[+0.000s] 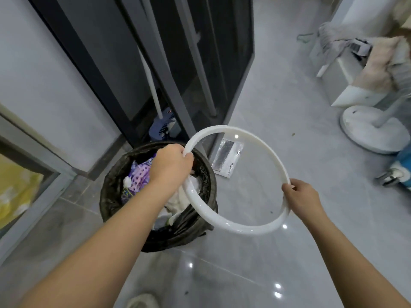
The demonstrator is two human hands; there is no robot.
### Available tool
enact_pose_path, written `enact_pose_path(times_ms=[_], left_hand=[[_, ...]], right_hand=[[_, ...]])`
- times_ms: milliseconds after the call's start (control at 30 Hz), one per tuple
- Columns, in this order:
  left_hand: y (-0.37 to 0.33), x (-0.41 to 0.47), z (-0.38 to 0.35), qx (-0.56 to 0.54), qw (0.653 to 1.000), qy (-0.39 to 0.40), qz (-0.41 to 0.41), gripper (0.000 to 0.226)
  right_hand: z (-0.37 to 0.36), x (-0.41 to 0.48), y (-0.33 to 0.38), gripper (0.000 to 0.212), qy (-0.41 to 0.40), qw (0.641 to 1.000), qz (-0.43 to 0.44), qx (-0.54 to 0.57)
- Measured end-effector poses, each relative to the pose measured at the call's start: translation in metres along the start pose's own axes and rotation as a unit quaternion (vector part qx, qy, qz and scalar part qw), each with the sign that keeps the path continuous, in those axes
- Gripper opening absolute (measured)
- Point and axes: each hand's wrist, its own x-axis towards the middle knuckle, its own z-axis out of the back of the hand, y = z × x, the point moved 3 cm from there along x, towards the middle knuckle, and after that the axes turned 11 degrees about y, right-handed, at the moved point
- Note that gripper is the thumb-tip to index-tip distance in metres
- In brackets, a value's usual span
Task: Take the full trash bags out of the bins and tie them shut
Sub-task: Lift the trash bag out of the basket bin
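Observation:
A round bin lined with a black trash bag stands on the grey tiled floor beside a dark door frame. The bag holds purple patterned wrapping and white paper. A white plastic rim ring is lifted off the bin and held tilted, to the bin's right. My left hand grips the ring's left side over the bin's opening. My right hand grips the ring's right side above bare floor.
A silver foil pouch lies on the floor behind the ring. A white fan base and a white box draped with cloth stand at the right. Dark glass doors rise behind the bin. A yellow bag sits at far left.

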Motion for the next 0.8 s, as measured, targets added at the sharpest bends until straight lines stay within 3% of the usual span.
enact_pose_path(times_ms=[133, 233, 333, 400, 633, 800], left_hand=[[-0.029, -0.01, -0.061, -0.135, 0.981, 0.138, -0.035, 0.015], [-0.033, -0.027, -0.11, -0.179, 0.963, 0.199, 0.001, 0.023], [-0.025, -0.042, -0.155, -0.061, 0.974, 0.217, 0.03, 0.024], [-0.014, -0.047, -0.18, -0.04, 0.972, 0.222, 0.061, 0.025], [0.037, -0.045, -0.236, -0.145, 0.952, 0.228, 0.146, 0.023], [0.072, -0.045, -0.273, -0.205, 0.926, 0.225, 0.224, 0.021]], right_hand=[[0.02, 0.012, -0.059, 0.023, -0.038, 0.996, -0.073, -0.017], [0.024, 0.018, -0.1, 0.023, -0.038, 0.99, -0.132, -0.034], [0.021, 0.021, -0.132, 0.019, -0.039, 0.984, -0.173, -0.032], [0.016, 0.024, -0.148, 0.018, -0.042, 0.981, -0.185, -0.033], [-0.012, 0.03, -0.189, 0.033, -0.024, 0.979, -0.2, -0.02], [-0.037, 0.038, -0.21, 0.022, 0.019, 0.977, -0.21, -0.043]])
